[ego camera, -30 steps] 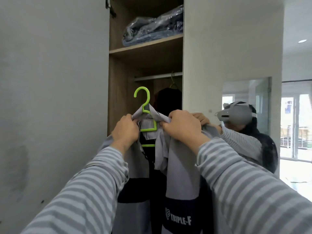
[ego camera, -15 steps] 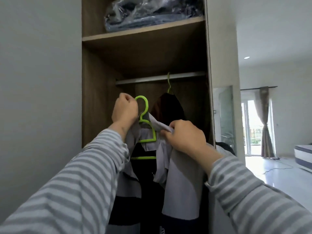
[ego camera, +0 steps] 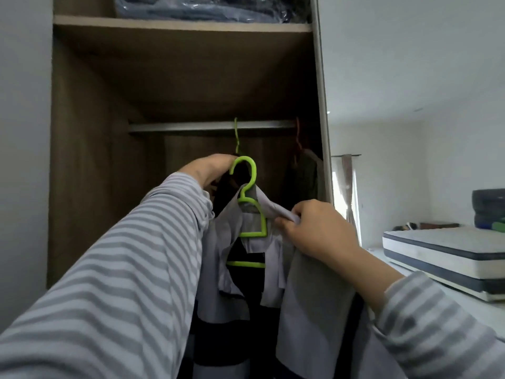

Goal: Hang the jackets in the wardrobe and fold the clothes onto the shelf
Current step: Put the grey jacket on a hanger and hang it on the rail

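While the wardrobe [ego camera: 90,165] stands open, its rail [ego camera: 191,126] carries two hung garments. Grey jacket [ego camera: 308,310]: on a green hanger [ego camera: 252,212], held below the rail, not yet hooked. Left hand [ego camera: 209,170]: fingers curled at the hanger's hook. Right hand [ego camera: 314,228]: pinching the jacket's collar.

Both arms wear long sleeves in horizontal stripes of mid grey and pale whitish grey, the bands narrow and evenly spaced. The left sleeve [ego camera: 131,269] ends in a loose, slightly rumpled cuff just below the left hand [ego camera: 207,170]. The right sleeve [ego camera: 437,324] bunches in soft folds below the bare right hand [ego camera: 314,228].
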Demonstrator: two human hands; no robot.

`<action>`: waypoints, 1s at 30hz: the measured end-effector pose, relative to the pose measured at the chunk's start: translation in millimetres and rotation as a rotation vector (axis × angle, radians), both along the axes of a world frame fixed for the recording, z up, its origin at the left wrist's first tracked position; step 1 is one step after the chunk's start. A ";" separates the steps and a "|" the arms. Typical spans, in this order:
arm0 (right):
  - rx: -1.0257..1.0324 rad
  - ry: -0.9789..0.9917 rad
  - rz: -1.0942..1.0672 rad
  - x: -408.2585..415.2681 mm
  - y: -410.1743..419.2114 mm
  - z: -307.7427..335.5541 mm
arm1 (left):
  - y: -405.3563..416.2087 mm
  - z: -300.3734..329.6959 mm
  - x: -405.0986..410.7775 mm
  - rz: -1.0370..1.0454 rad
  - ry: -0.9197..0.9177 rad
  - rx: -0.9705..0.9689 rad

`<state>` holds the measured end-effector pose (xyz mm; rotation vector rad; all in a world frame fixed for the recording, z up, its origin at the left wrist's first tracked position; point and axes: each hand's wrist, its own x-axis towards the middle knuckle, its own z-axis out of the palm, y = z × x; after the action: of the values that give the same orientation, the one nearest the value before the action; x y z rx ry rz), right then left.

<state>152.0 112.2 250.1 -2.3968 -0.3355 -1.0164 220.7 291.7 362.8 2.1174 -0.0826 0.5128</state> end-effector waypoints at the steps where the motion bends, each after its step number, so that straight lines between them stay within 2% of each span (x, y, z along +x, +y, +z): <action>1: -0.006 0.003 -0.017 -0.3 0.0 -0.1 | 1.1 0.4 7.0 0.026 -0.049 0.042; 3: -0.020 0.010 -0.051 -0.7 1.5 -0.6 | 9.2 0.5 20.6 0.141 -0.180 0.234; 5: -0.050 0.013 -0.095 -0.5 4.4 -1.9 | 16.1 -7.0 23.3 0.287 -0.223 0.396; 7: -0.091 0.010 -0.145 0.1 7.6 -3.1 | 22.5 -15.4 27.7 0.369 -0.246 0.476; 11: -0.157 0.007 -0.184 3.7 14.6 -2.2 | 36.6 -16.3 33.4 0.512 -0.308 0.548; 21: -0.264 -0.008 -0.228 16.1 50.3 52.7 | 135.5 -17.0 10.6 0.780 -0.234 0.690; 25: -0.301 -0.041 -0.312 37.7 63.6 84.7 | 138.3 -22.0 9.6 0.767 -0.244 0.734; 30: -0.323 -0.097 -0.368 61.2 78.5 126.4 | 111.6 -27.4 21.2 0.709 -0.228 0.692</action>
<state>213.2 190.8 376.5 -2.7732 -0.0963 -1.3292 241.9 403.3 335.4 2.7323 0.4382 1.2898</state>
